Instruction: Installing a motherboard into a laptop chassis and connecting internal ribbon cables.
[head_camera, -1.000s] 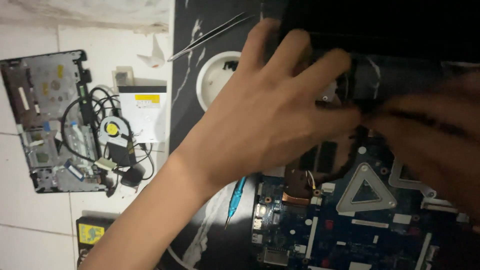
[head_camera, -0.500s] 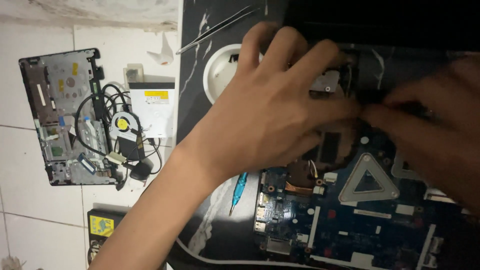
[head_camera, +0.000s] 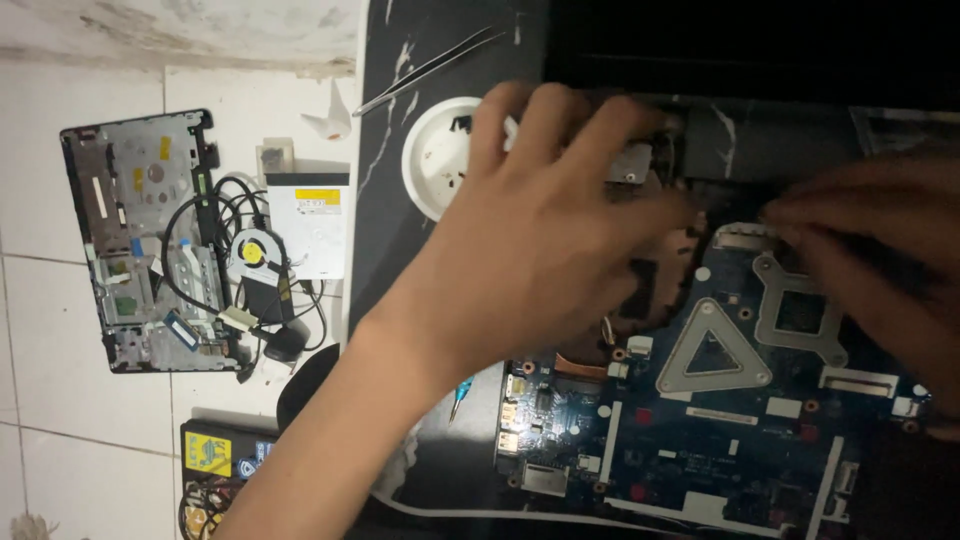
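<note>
A blue laptop motherboard lies in an opened laptop base on a black marbled mat. Two silver brackets sit on it, a triangular one and a square one. My left hand lies spread over the board's upper left corner, covering the copper heat pipe area. My right hand reaches in from the right, fingertips pinched near a small connector at the board's top edge. What the fingers hold is hidden in blur.
A white round dish with small screws and metal tweezers lie on the mat's upper part. On the white tiled floor at left are a laptop cover panel, a fan, a white optical drive and black cables. A blue screwdriver tip lies by my wrist.
My two hands have drawn apart: the right hand moved right and uncovered the square bracket. The view shifted slightly, the left hand stays on the board's upper left.
</note>
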